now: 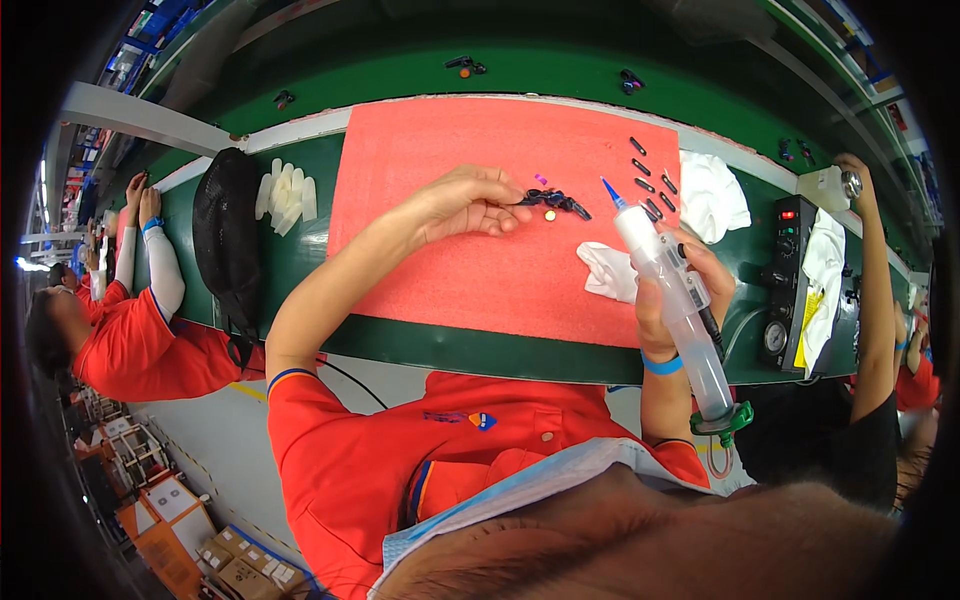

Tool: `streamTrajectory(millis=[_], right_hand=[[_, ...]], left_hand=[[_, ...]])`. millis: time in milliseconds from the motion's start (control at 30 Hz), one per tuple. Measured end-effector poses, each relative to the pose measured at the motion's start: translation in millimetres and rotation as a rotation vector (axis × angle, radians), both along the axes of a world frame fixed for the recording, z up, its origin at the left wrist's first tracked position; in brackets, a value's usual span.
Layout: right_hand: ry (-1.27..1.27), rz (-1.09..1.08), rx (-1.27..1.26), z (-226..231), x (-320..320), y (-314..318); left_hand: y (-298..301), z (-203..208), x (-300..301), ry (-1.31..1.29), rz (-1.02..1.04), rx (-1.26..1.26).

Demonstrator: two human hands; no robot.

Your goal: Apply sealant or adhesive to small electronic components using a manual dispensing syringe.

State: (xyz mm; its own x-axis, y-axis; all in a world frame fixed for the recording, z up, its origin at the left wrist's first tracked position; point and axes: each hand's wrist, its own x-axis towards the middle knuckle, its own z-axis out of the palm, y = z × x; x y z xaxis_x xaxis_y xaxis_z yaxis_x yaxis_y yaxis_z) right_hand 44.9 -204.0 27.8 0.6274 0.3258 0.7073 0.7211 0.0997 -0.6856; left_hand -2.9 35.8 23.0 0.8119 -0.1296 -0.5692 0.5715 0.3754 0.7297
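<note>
Step in hand, judged: readying to dispense from the syringe (700, 355) onto a small dark part (526, 200), which lies near the red mat's (440, 275) centre with a dark cluster (563, 201) at its 3 o'clock. Left hand (472, 204) nearly closed, fingertips pinching that part; right hand (710, 272) wrapped round the barrel, blue tip (613, 193) pointing to 11 o'clock, clear of the cluster. Next move probably calls for bringing tip and part together steadily.
</note>
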Motion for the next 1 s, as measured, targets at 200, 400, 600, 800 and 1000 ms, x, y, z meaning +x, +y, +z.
streamTrajectory(millis=[200, 400, 600, 800, 1000], right_hand=[[0.034, -0.008, -0.065, 2, -3, -1], [0.031, 0.005, -0.105, 0, -5, 2], [0.187, -0.005, -0.278, 9, -13, 8], [0.145, -0.074, -0.272, 2, -9, 12], [0.146, -0.080, -0.324, -2, -9, 14]], left_hand=[[-4, -1, -2, -0.040, 0.017, -0.006], [-14, -6, -8, -0.176, 0.046, 0.172], [-26, -7, -9, -0.236, 0.025, 0.199], [-32, -18, -13, -0.281, 0.080, 0.158], [-32, -21, -13, -0.299, 0.090, 0.139]])
